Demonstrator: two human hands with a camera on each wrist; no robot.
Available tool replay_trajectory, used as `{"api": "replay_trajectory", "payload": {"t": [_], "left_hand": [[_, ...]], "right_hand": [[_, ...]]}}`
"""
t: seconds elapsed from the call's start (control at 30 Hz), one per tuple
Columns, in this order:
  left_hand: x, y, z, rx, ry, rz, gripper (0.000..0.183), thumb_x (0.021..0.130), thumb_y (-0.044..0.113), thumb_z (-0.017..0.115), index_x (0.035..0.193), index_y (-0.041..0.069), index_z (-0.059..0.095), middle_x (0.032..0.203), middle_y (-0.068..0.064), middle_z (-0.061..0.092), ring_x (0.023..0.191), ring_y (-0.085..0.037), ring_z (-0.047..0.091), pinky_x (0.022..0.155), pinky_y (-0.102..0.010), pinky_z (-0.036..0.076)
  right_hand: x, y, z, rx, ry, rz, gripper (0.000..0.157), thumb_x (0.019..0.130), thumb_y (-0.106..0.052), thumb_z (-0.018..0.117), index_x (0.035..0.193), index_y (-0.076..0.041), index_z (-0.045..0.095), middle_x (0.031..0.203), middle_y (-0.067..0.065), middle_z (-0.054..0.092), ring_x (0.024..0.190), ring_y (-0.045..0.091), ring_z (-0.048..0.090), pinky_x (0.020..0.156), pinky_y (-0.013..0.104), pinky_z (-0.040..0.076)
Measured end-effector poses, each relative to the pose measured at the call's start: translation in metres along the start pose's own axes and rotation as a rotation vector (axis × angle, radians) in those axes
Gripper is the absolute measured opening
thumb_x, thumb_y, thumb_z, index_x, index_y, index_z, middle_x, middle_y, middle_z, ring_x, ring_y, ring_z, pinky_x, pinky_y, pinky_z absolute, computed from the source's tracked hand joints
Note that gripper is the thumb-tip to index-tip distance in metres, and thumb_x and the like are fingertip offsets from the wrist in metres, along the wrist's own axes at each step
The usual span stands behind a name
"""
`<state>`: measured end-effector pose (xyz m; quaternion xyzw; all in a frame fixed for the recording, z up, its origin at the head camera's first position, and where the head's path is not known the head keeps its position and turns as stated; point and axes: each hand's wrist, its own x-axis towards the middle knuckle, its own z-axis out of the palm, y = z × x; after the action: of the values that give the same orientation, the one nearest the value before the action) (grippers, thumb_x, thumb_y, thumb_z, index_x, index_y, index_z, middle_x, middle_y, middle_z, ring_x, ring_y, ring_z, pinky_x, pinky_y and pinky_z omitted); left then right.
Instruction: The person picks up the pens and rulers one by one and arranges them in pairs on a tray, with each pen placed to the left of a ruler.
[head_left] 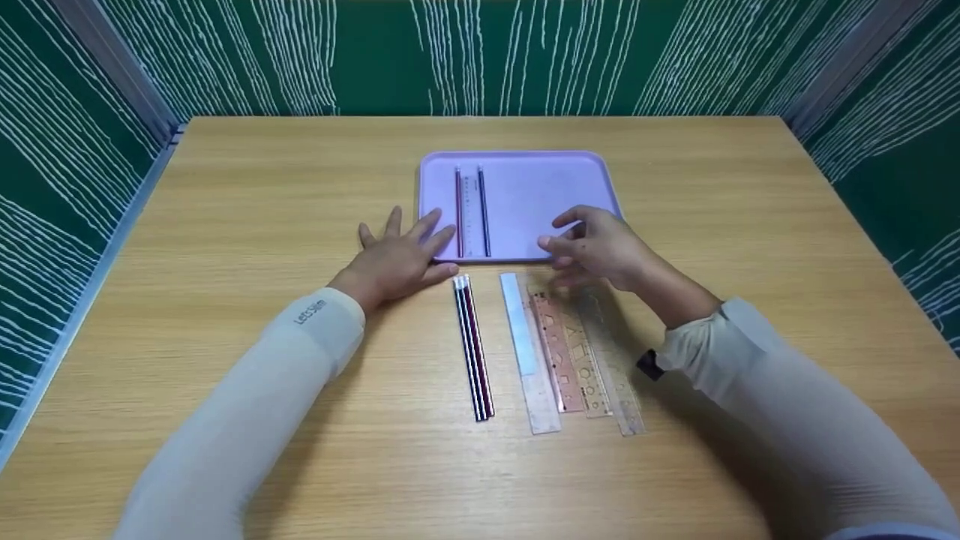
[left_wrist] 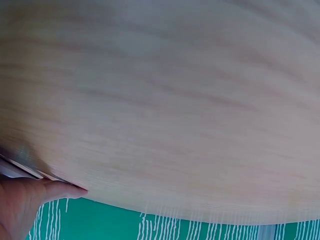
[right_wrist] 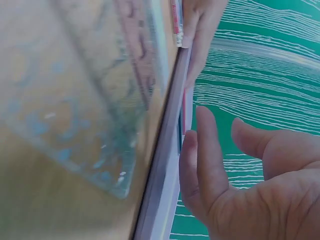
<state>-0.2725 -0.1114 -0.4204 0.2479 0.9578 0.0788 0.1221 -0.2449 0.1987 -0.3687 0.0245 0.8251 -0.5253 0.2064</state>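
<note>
A purple tray (head_left: 540, 195) holds a reddish pencil (head_left: 459, 214), a clear ruler (head_left: 469, 217) and a dark pencil (head_left: 484, 214) lying side by side at its left. My left hand (head_left: 397, 262) lies with spread fingers across the tray's near left corner, its thumb by the ends of a bundle of striped pencils (head_left: 472, 349) on the table. Over the tray's near right edge hovers my right hand (head_left: 600, 247), fingers loosely bent; in the right wrist view, nothing is between its fingers (right_wrist: 210, 155). Below it lie several rulers, one with a pale blue strip (head_left: 519, 322), a pink stencil ruler (head_left: 556, 352) and a clear one (head_left: 619, 375).
The wooden table (head_left: 262, 187) carries everything and reaches back to a green wall (head_left: 375, 60) with white streaks. A yellowish stencil ruler (head_left: 586, 367) lies between the pink and clear ones. The left wrist view mostly shows blurred table surface.
</note>
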Motion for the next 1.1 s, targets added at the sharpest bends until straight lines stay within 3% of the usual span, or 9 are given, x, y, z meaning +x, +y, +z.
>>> {"api": "replay_trajectory", "payload": {"t": [0.63, 1.1], "left_hand": [[0.0, 0.0, -0.001, 0.01, -0.002, -0.004, 0.077, 0.097, 0.078, 0.027, 0.164, 0.042, 0.012, 0.174, 0.005, -0.001, 0.155, -0.054, -0.007, 0.107, -0.088, 0.0], [-0.001, 0.0, 0.0, 0.005, 0.009, -0.008, 0.077, 0.097, 0.078, 0.026, 0.163, 0.042, 0.012, 0.174, 0.006, -0.001, 0.155, -0.053, -0.007, 0.107, -0.087, 0.0]], "right_hand": [[-0.038, 0.033, -0.022, -0.048, 0.003, 0.0, 0.069, 0.096, -0.027, 0.073, 0.15, -0.002, 0.038, 0.129, 0.023, 0.053, 0.103, 0.033, 0.069, 0.08, 0.042, 0.063], [-0.053, 0.051, -0.032, -0.179, 0.055, 0.054, 0.07, 0.092, -0.031, 0.078, 0.145, -0.004, 0.042, 0.129, 0.022, 0.054, 0.096, 0.027, 0.068, 0.076, 0.039, 0.064]]}}
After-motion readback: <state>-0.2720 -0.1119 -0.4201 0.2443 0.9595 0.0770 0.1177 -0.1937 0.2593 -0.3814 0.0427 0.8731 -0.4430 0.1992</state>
